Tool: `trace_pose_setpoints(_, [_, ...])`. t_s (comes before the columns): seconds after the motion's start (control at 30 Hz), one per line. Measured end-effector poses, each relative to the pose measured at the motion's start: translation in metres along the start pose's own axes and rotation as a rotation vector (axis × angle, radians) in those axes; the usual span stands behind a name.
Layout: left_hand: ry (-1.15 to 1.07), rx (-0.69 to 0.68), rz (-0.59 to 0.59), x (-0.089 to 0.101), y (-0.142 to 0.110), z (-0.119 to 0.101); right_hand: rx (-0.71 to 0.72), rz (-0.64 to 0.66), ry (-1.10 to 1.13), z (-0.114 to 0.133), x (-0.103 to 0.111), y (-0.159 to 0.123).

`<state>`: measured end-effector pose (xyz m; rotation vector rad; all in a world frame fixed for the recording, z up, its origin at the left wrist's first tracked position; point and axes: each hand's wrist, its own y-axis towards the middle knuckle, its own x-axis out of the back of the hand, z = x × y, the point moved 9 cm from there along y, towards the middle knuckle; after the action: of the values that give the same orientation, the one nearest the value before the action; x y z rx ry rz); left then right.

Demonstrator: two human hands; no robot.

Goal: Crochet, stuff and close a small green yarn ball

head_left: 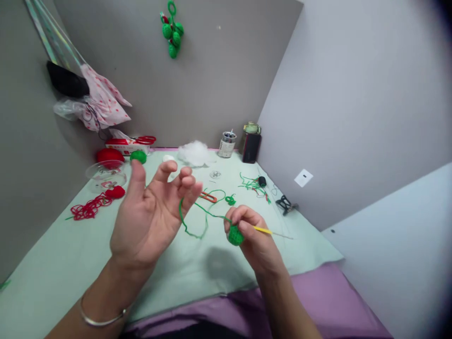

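My left hand (151,212) is raised palm up over the table, thumb out and fingers apart and loosely bent. Green yarn (182,217) passes by its little finger, hangs in a loop below, and also runs across to the crochet piece. My right hand (256,233) pinches a small round green crochet piece (235,235), seen just above the tabletop. A crochet hook (263,230) with a yellow grip lies in the same hand, its thin metal shaft pointing right. Just where the yarn meets the piece is hidden by my right fingers.
On the pale table cover (176,287) lie tangled red yarn (88,207), a green yarn ball (138,156), white stuffing (196,154), an orange cutter (209,197) and yarn scraps (254,186). A tin (227,145) and phone (251,148) stand at the back. Walls enclose the table.
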<state>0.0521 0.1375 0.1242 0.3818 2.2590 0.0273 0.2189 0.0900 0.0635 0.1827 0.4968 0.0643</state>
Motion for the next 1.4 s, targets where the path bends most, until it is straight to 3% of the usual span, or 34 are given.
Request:
trace_pose_setpoints(0.03, [0.101, -0.117, 0.033, -0.002, -0.007, -0.01, 0.025, -0.024, 0.012, -0.002, 0.001, -0.003])
trace_pose_setpoints(0.1, [0.498, -0.438, 0.234, -0.019, -0.027, -0.022, 0.094, -0.079, 0.01, -0.003, 0.002, -0.009])
trace_pose_setpoints(0.17, [1.083, -0.652, 0.446, -0.032, -0.046, 0.0, 0.173, -0.117, -0.032, -0.001, 0.001, -0.014])
trace_pose_setpoints(0.2, [1.258, -0.716, 0.474, -0.029, -0.051, 0.011, 0.209, -0.127, -0.064, 0.001, -0.001, -0.017])
trace_pose_setpoints(0.27, [1.444, -0.673, 0.404, -0.011, -0.05, 0.03, 0.271, -0.14, -0.151, 0.003, -0.006, -0.021])
trace_pose_setpoints(0.33, [1.39, -0.555, 0.347, 0.003, -0.048, 0.042, 0.327, -0.165, -0.254, 0.004, -0.009, -0.024])
trace_pose_setpoints(0.5, [0.794, 0.012, 0.137, 0.038, -0.041, 0.073, 0.41, -0.205, -0.479, -0.001, -0.013, -0.026])
trace_pose_setpoints(0.6, [0.546, 0.2, 0.036, 0.048, -0.042, 0.087, 0.441, -0.172, -0.632, -0.004, -0.014, -0.028])
trace_pose_setpoints(0.77, [0.413, 0.193, -0.035, 0.055, -0.042, 0.086, 0.48, -0.074, -0.729, -0.007, -0.017, -0.032])
trace_pose_setpoints(1.0, [0.451, 0.158, -0.033, 0.054, -0.044, 0.078, 0.489, -0.148, -0.652, -0.007, -0.007, -0.036])
trace_pose_setpoints(1.23, [0.746, 0.041, 0.105, 0.045, -0.046, 0.069, 0.175, -0.071, -0.039, -0.037, 0.003, -0.022])
trace_pose_setpoints(1.4, [0.733, 0.088, 0.106, 0.048, -0.048, 0.075, 0.13, -0.118, -0.006, -0.04, 0.005, -0.024])
